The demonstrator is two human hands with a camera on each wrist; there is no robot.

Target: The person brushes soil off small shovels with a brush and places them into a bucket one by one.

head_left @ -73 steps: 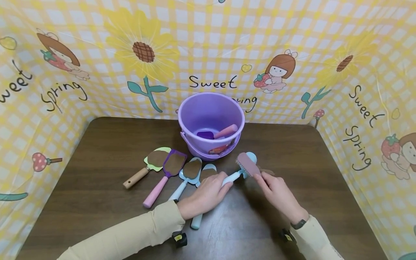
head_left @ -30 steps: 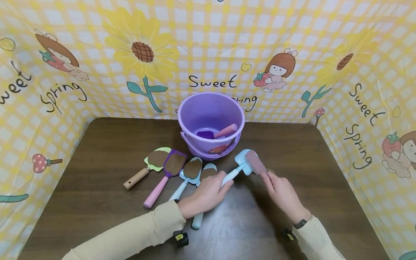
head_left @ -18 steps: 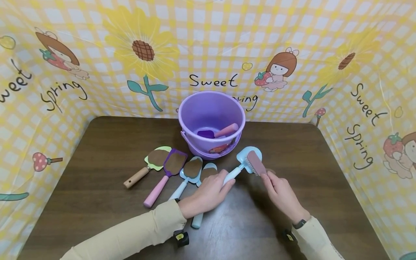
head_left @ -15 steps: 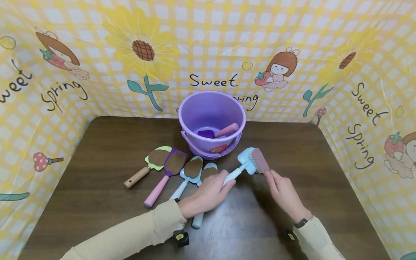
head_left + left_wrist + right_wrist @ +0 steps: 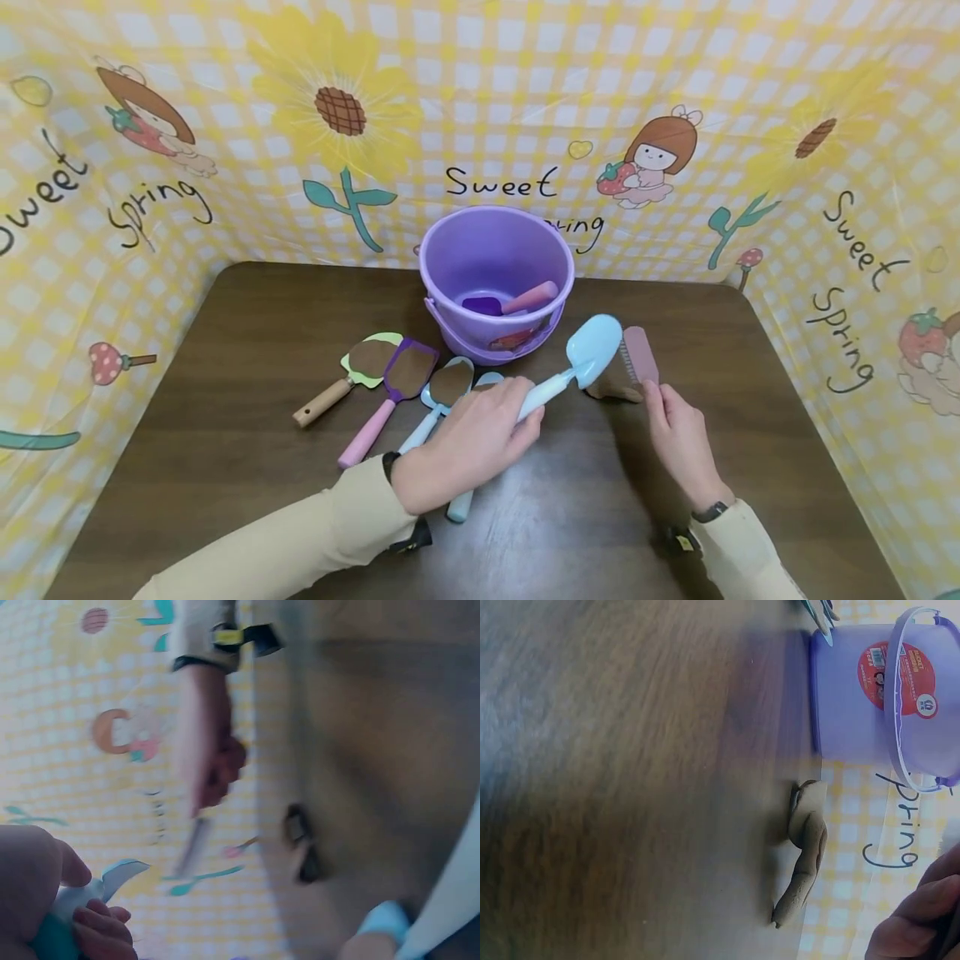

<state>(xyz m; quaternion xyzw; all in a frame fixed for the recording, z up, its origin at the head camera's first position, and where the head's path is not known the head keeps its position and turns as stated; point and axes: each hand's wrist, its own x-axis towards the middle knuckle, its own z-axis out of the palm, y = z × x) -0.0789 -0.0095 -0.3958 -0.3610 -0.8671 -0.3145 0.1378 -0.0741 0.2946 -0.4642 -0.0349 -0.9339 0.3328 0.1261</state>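
Note:
My left hand grips the handle of a light blue toy shovel, raised in front of the bucket's right side with its blade showing blue. In my right hand is a pink brush, pinched at its lower end. Its bristles face the shovel blade, a narrow gap between them. On the table under the shovel lies a brown, clay-like piece, seen in the right wrist view as a bent lumpy strip. The left wrist view catches the shovel in my left fingers; the brush is blurred there.
A purple bucket stands at the back, a pink-handled purple shovel inside. Left of my hands lie a green shovel, a purple one and blue ones, with brown patches on their blades. A patterned cloth walls the table.
The brush moved across the shovel blade to the right and came away from it. The shovel has risen and its blade turned. The brown piece below is now more exposed.

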